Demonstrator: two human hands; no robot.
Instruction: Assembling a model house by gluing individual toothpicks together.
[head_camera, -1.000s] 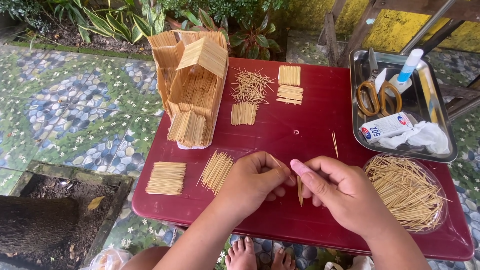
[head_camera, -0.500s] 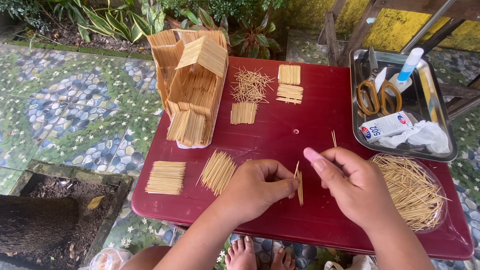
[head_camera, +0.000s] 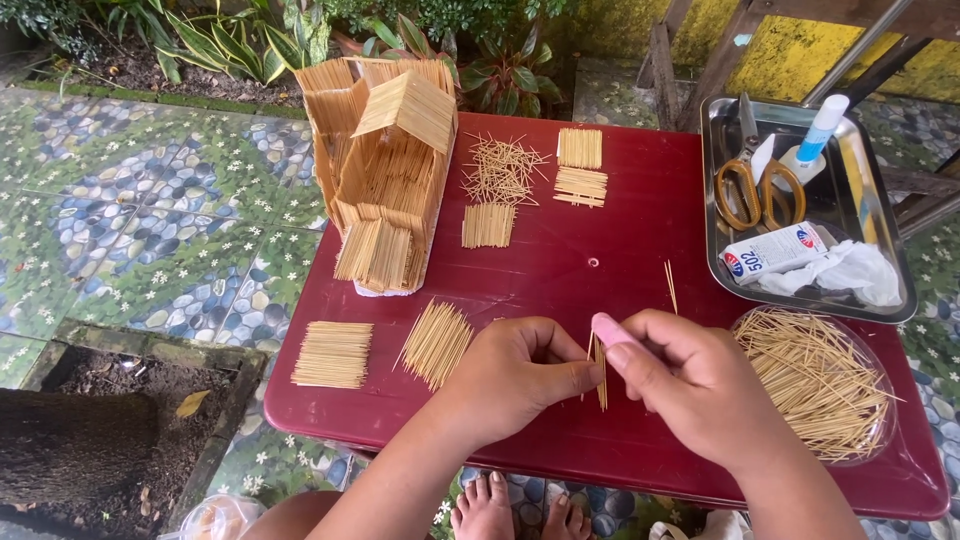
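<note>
Toothpicks (head_camera: 600, 368) pinched between left hand (head_camera: 520, 375) and right hand (head_camera: 690, 385), toothpick bowl (head_camera: 885, 440) just right, toothpick house (head_camera: 385, 170) behind.

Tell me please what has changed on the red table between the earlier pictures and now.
The left hand and right hand have drawn closer together, and both now pinch a few toothpicks, held upright between them. Before, the right hand was more open. The toothpick house, the toothpick piles, the bowl of toothpicks and the metal tray have not moved.
</note>
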